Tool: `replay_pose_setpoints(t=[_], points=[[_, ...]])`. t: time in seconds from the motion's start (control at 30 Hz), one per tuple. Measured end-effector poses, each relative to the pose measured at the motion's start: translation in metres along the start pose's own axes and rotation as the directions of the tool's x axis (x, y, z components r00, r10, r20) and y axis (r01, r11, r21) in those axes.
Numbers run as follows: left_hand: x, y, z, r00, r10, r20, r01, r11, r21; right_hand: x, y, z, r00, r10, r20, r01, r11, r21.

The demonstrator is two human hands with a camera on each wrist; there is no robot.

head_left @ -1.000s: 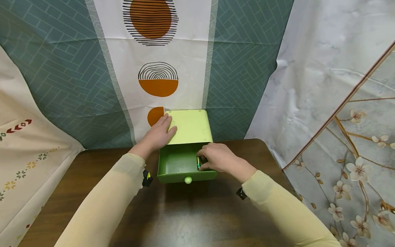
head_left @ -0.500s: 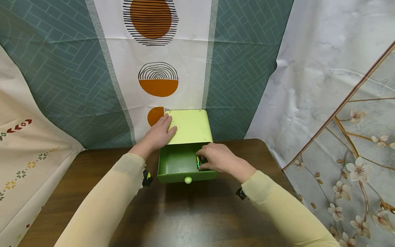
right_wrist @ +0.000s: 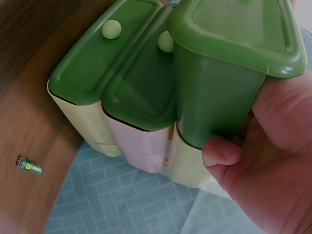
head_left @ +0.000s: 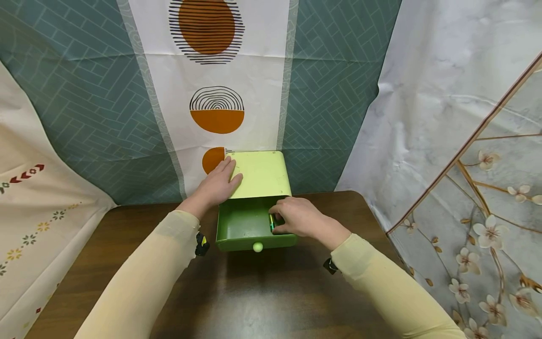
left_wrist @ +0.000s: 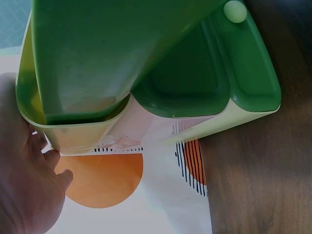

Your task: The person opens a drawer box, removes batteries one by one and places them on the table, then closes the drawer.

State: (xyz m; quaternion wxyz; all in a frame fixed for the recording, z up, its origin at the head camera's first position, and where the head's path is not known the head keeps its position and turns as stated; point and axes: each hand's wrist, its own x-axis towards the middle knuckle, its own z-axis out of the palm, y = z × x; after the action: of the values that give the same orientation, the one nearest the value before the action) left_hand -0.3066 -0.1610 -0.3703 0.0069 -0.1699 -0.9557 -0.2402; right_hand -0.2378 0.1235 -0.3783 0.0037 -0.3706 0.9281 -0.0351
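A green-topped drawer box (head_left: 260, 174) sits at the back of the table (head_left: 262, 301), in front of a hanging cloth (head_left: 330, 117). Its top drawer (head_left: 237, 244) is pulled well out toward the person, so the opening step looks done. The middle drawer (right_wrist: 141, 87) and bottom drawer (right_wrist: 80, 70) are both closed below it.

The person's left hand (head_left: 217, 184) rests on the left part of the box's top, fingers fairly straight and close together, thumb apart from them; it seems to steady the box. The right hand (head_left: 302, 216) reaches over the right wall of the top drawer. Its thumb and forefinger curl toward each other and appear to pinch a battery (head_left: 272, 223) between them, just inside that wall; whether the battery touches the drawer's floor cannot be told.

The handling of this battery looks partway through: it is within the top drawer but neither let go there nor lifted clear of the box. A second battery (right_wrist: 29, 165) lies on the table to the right of the box, untouched. The top drawer has not been closed.
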Motion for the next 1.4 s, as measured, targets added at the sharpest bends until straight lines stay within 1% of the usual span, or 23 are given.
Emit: replay_pose_setpoints(t=[0.27,0.5,0.77,1.0,1.4], points=[[0.000,0.000,0.001,1.000,-0.009,0.006,0.009,1.000,-0.003,-0.001,0.001,0.001,1.000,-0.009,-0.012,0.009,1.000,0.025],[-0.001,0.000,0.000,1.000,-0.007,0.003,0.007,1.000,-0.002,-0.004,0.003,0.001,0.998,-0.034,-0.061,0.039,0.996,0.082],[0.000,-0.002,0.001,1.000,-0.004,0.003,0.004,1.000,0.000,-0.008,0.004,-0.001,0.991,-0.053,-0.120,0.064,0.993,0.095],[0.000,-0.003,0.002,1.000,0.001,0.000,-0.001,1.000,-0.003,-0.013,0.003,-0.004,0.987,-0.049,-0.150,0.065,0.993,0.101],[0.000,-0.003,0.002,1.000,-0.001,0.000,0.001,1.000,-0.010,-0.024,0.004,-0.012,0.980,-0.044,-0.195,0.074,0.986,0.147]])
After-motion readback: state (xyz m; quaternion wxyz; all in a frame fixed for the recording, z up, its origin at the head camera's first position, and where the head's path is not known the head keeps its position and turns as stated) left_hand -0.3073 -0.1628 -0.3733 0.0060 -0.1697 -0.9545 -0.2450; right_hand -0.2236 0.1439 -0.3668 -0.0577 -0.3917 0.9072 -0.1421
